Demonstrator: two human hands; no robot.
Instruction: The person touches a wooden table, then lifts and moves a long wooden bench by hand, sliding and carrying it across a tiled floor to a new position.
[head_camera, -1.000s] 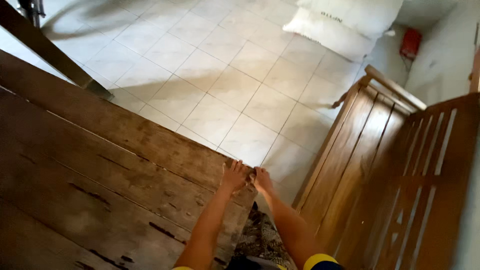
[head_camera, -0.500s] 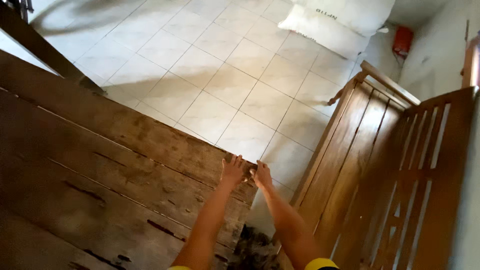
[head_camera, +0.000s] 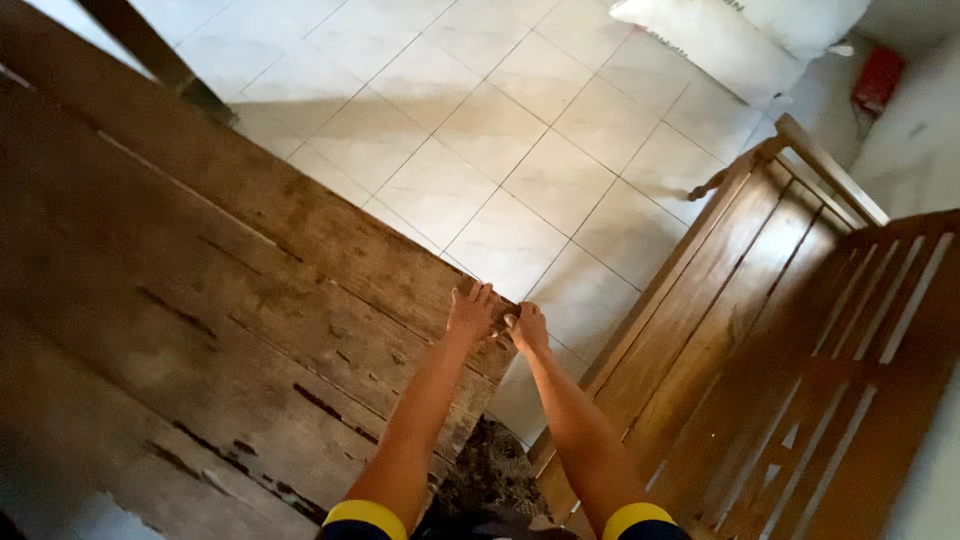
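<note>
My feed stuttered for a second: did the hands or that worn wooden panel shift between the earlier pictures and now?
Very little changed. The left hand still lies flat on the top corner of the worn wooden panel, and the right hand stays at the panel's end edge beside it; neither took a new grip or let go. The panel, the slatted wooden frame and the white sack kept their places; only the view shifted slightly.

Two plump white woven sacks (head_camera: 745, 30) with dark print lie on the tiled floor (head_camera: 480, 150) at top right; a small red boxy container (head_camera: 880, 78) stands just beside them.
</note>
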